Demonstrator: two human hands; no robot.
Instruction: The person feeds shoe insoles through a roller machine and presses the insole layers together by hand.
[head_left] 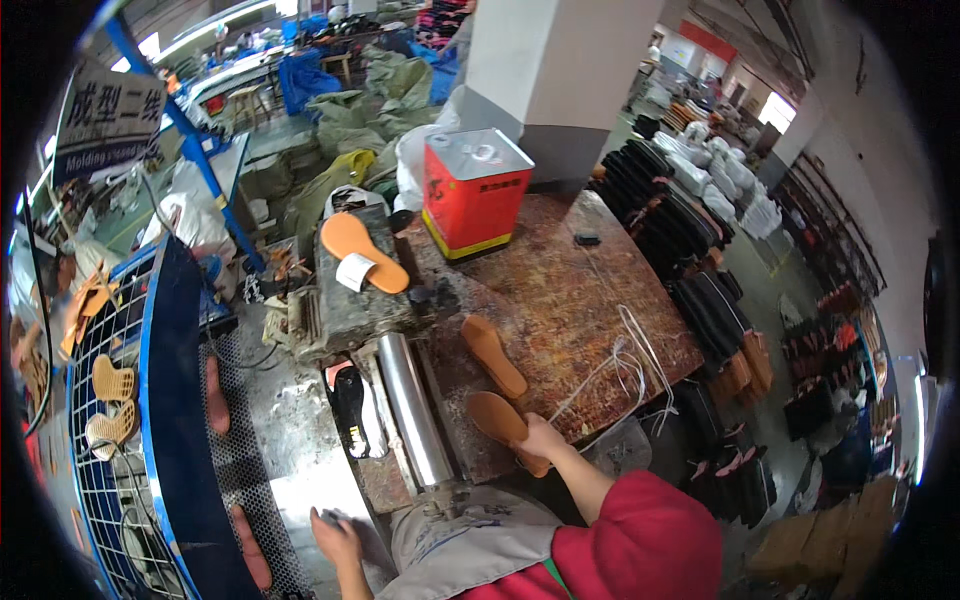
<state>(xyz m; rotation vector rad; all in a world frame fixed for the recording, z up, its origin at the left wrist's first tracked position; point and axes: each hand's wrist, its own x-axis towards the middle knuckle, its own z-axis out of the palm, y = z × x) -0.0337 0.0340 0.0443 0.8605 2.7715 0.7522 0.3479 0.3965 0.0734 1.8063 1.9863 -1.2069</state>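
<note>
My right hand [542,441] is closed on the edge of a brown shoe insole [496,416], held just over the near edge of the worn worktable. Another brown insole [494,356] lies on the table just beyond it. Low on the left, my left hand [338,540] has its fingers curled beside a shiny metal plate. Something small and dark shows at its fingertips, too small to name. Between the hands runs a steel roller [412,408], with a black shoe-shaped piece [354,410] to its left. A tan sole [362,250] with a white label rests on the block beyond.
A red square can [478,193] stands at the table's far side. White cord [632,362] lies loose on the right. To the left, a perforated conveyor [232,450] carries pink soles beside a blue-framed mesh rack [110,440]. Black stacks [665,205] stand beyond the table's right edge.
</note>
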